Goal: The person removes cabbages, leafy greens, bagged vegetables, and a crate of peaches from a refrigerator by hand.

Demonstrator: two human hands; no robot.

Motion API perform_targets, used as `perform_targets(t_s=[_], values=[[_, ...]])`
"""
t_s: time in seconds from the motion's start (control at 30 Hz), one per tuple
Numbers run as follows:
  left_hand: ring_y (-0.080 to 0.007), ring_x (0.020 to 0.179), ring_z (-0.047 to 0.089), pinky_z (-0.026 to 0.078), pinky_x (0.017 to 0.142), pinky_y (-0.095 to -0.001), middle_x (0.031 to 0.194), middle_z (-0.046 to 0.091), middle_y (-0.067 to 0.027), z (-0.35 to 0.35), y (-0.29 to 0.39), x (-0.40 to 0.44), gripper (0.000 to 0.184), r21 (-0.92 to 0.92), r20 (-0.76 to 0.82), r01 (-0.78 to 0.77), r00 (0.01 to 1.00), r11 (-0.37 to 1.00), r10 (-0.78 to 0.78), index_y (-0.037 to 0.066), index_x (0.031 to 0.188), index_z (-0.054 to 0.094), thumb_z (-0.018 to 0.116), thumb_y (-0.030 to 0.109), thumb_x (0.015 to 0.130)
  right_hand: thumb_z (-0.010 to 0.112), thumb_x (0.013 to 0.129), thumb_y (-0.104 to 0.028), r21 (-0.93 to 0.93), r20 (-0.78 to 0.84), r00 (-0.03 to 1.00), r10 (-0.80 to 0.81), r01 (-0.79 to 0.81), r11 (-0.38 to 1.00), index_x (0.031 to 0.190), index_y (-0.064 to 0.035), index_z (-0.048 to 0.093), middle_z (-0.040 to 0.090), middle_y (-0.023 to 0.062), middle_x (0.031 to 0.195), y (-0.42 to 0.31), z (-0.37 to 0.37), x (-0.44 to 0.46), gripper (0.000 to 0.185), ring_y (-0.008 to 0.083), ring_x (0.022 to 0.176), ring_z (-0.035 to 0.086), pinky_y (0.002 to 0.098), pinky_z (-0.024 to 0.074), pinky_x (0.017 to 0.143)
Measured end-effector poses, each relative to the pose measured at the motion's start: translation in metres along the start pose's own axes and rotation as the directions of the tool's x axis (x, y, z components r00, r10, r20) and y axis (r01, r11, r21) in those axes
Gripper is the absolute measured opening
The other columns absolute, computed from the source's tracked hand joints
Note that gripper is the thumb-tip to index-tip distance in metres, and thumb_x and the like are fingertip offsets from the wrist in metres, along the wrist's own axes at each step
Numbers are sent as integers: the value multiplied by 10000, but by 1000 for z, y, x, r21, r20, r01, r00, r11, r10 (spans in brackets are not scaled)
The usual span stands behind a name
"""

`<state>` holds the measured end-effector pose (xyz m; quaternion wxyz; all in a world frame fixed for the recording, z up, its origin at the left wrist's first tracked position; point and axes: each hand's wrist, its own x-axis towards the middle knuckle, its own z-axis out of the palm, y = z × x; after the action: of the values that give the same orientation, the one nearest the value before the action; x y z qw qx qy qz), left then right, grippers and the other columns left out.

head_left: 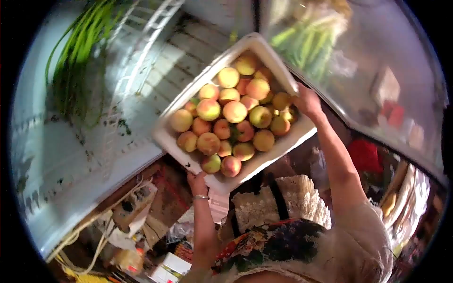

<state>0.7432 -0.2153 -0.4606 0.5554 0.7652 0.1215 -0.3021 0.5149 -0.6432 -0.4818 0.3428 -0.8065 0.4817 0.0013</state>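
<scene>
A white foam box (171, 118) full of peaches (234, 112) is held up in front of me, tilted diagonally in view. The peaches are yellow with red blush, heaped in several layers. My left hand (197, 181), with a bracelet at the wrist, grips the box's near left corner; its fingers are partly hidden under the box. At the right end, my right hand (309, 101) is closed around the rim. Part of the box lies over the opening of a white cooler cabinet (61, 155).
A bundle of long green stalks (82, 61) lies at upper left beside a white wire rack (137, 61). The glass door (368, 70) stands on the right, with leafy greens (306, 45) seen through it. Bags, cords and a small white box (170, 269) clutter the floor below.
</scene>
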Motion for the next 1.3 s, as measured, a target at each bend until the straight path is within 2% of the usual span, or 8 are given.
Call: perform_targets(t_s=[0.27, 0.57, 0.63, 0.7, 0.9, 0.97, 1.1, 1.3], values=[[-261, 1069, 550, 462, 909, -381, 1209, 546, -116, -1, 3, 6, 646, 46, -32, 131, 991, 990, -129, -3, 1316, 423, 531, -150, 697, 624, 724, -201, -67, 28, 988, 154, -152, 986, 1166, -123, 560, 655, 170, 995, 1, 9, 10, 453, 349, 954, 616, 453, 494, 815], [-250, 1012, 573, 466, 893, -367, 1148, 567, -111, 4, -18, 21, 613, 180, 159, 4, 987, 984, -33, -16, 1258, 460, 517, -165, 666, 581, 734, -206, 99, -74, 951, 300, -292, 951, 1228, -81, 533, 637, 216, 1017, 75, 64, -59, 512, 376, 985, 598, 459, 473, 843], [-240, 989, 578, 464, 883, -351, 1149, 571, -105, 16, -19, 21, 601, 381, 167, -26, 985, 924, -41, -12, 1259, 459, 541, -135, 677, 566, 738, -192, 79, -1, 941, 337, -336, 939, 1214, -76, 546, 637, 218, 1029, 96, 72, -76, 490, 381, 982, 601, 463, 477, 831], [-227, 980, 580, 463, 863, -337, 1122, 586, -93, 24, -30, 12, 541, 363, 169, -24, 985, 931, -41, -11, 1220, 491, 562, -97, 690, 580, 737, -199, 99, 29, 904, 426, -427, 899, 1180, -68, 566, 640, 220, 1025, 132, 95, -89, 462, 392, 981, 599, 459, 478, 832], [-123, 811, 541, 465, 731, -286, 933, 608, -21, 88, -27, 17, 333, 626, 341, -182, 938, 758, -57, 8, 1045, 579, 584, -41, 715, 626, 703, -111, 440, 95, 869, 486, -474, 762, 1139, -34, 601, 679, 121, 997, 243, 142, -141, 443, 224, 928, 630, 350, 473, 837], [-114, 790, 545, 465, 714, -270, 877, 601, -17, 138, -14, 6, 320, 546, 353, -165, 934, 821, -47, 5, 1009, 583, 560, -51, 696, 627, 694, -103, 528, 42, 875, 481, -429, 733, 1124, -18, 607, 672, 112, 1017, 267, 142, -152, 439, 213, 939, 620, 338, 466, 844], [-181, 882, 612, 511, 744, -279, 1019, 629, -84, 196, -39, 38, 512, 663, 442, -230, 888, 712, -125, -19, 1165, 542, 494, -134, 669, 623, 706, -108, 493, 37, 806, 591, -529, 690, 1117, -6, 604, 666, 102, 1000, 335, 144, -167, 423, 199, 899, 612, 331, 468, 824], [-194, 968, 618, 499, 831, -296, 1052, 642, -89, 307, -82, 67, 508, 646, 566, -343, 815, 683, -126, 3, 1171, 553, 504, -140, 686, 607, 745, -105, 647, -64, 700, 712, -514, 563, 1102, 7, 601, 650, 81, 965, 373, 130, -184, 374, 179, 863, 602, 321, 472, 778]])
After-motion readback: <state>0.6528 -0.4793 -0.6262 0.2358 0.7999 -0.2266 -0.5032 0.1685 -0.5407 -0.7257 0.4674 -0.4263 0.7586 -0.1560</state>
